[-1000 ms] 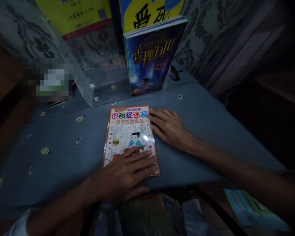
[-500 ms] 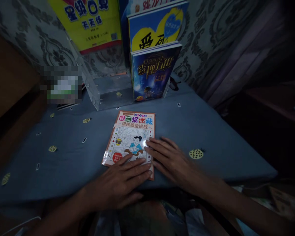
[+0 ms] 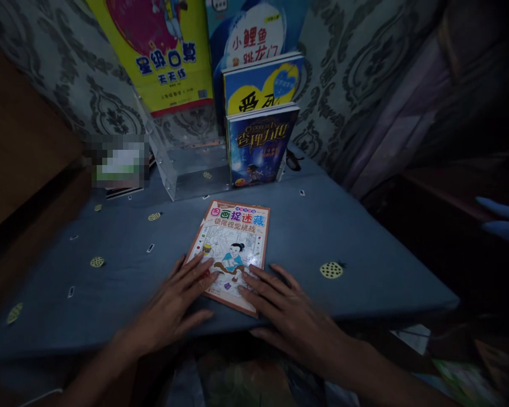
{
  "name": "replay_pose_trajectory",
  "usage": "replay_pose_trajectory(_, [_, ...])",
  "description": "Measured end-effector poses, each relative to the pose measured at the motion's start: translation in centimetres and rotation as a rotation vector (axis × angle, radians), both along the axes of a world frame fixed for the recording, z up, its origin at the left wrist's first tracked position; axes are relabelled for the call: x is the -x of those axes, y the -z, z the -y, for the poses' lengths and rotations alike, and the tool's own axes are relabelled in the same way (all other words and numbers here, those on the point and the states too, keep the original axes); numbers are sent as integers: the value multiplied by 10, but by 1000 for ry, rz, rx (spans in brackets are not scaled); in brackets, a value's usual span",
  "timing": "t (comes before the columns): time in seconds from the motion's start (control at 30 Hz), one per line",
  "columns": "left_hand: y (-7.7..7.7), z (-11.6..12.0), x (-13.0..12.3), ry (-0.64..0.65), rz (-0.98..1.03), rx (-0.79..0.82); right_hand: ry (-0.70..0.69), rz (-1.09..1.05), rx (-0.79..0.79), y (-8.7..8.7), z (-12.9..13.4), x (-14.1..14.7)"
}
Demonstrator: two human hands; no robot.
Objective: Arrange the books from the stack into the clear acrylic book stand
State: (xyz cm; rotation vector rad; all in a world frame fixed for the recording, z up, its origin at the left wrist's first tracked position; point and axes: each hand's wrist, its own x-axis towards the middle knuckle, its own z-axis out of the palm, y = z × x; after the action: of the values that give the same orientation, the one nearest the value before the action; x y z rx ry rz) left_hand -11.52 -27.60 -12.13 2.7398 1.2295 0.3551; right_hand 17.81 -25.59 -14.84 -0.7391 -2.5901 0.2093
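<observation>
A thin book (image 3: pixel 233 249) with an orange-brown border and a drawn figure in blue lies flat near the front edge of the table. My left hand (image 3: pixel 178 302) rests with spread fingers on its lower left side, thumb off the cover. Across the lower right side lie the fingertips of my right hand (image 3: pixel 286 308), also spread. Neither hand grips anything.
Behind the book, a clear acrylic stand (image 3: pixel 169 183) holds upright books, among them a dark blue one (image 3: pixel 258 150) and a yellow one (image 3: pixel 173 90). A blurred-out stack (image 3: pixel 121 164) sits at the back left of the blue tablecloth (image 3: pixel 123 282).
My left hand has moved left, from the book's bottom middle to its left side, uncovering the lower cover. My right hand has shifted slightly lower. The view has tilted up, showing more of the upright books.
</observation>
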Motion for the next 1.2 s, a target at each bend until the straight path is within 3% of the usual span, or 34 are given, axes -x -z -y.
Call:
replay_pose_trajectory(0.4, [17,39,-8,-62,-45,-112,8,-132,-162,15,16,-2])
replay_pose_trajectory(0.63, [19,60,-7,-81,1,-201,-61,-283,-205,10,27,-9])
replay_pose_trajectory(0.77, [10,63,-2,-58,180,-166,-128,-321,-152,-11,28,-21])
replay_pose_trajectory(0.93, [-25,53,-5,-87,531,-94,-72,-342,-12,-58,20,-36])
replay_pose_trajectory(1.07, [-50,26,-15,-204,719,-16,-32,-460,-25,-88,3,-29])
replay_pose_trajectory(1.2, [-46,-18,-26,-273,823,36,143,-594,-59,-105,-16,-15])
